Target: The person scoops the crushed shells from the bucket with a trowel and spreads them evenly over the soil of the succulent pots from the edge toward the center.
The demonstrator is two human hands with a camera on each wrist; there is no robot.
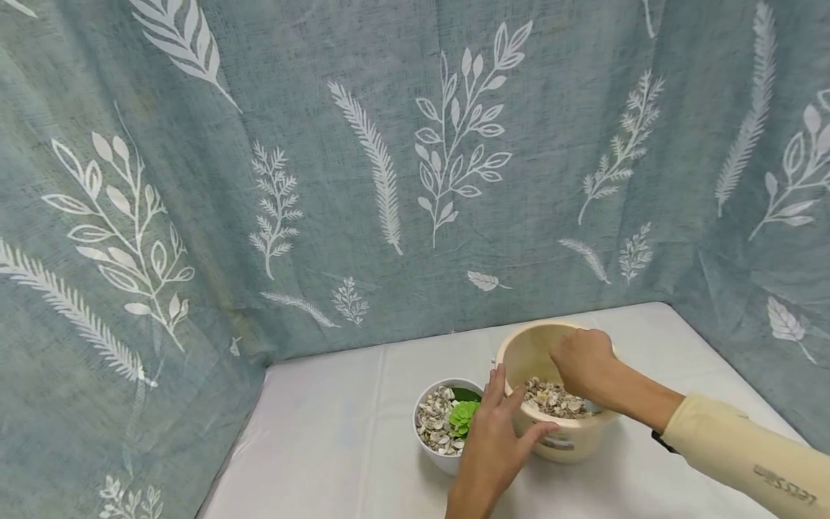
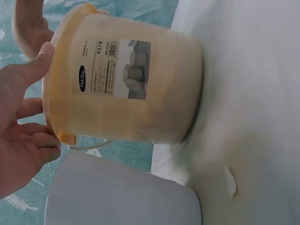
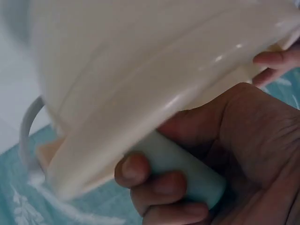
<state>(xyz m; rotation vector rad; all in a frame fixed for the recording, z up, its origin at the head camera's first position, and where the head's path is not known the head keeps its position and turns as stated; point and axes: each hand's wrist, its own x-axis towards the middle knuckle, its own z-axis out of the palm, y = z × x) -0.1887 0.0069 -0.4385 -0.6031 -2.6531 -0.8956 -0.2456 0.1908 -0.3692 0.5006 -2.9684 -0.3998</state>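
Observation:
A cream plastic bucket (image 1: 564, 440) stands upright on the table, with a layer of shell-like chips (image 1: 554, 400) inside. My left hand (image 1: 496, 432) holds its near-left rim, the thumb and fingers spread along the edge; the label (image 2: 115, 68) shows in the left wrist view. Reaching over the right side, my right hand (image 1: 583, 360) dips into the bucket. Its fingers curl round a pale green handle (image 3: 180, 168) in the right wrist view; the working end of that tool is hidden by the bucket wall.
Left of the bucket stands a white pot (image 1: 424, 443) with similar chips and a green succulent (image 1: 463, 418), partly behind my left hand. A small white chip (image 2: 230, 182) lies on the white tablecloth (image 1: 324, 432). Leaf-patterned teal curtains (image 1: 389, 288) enclose the table.

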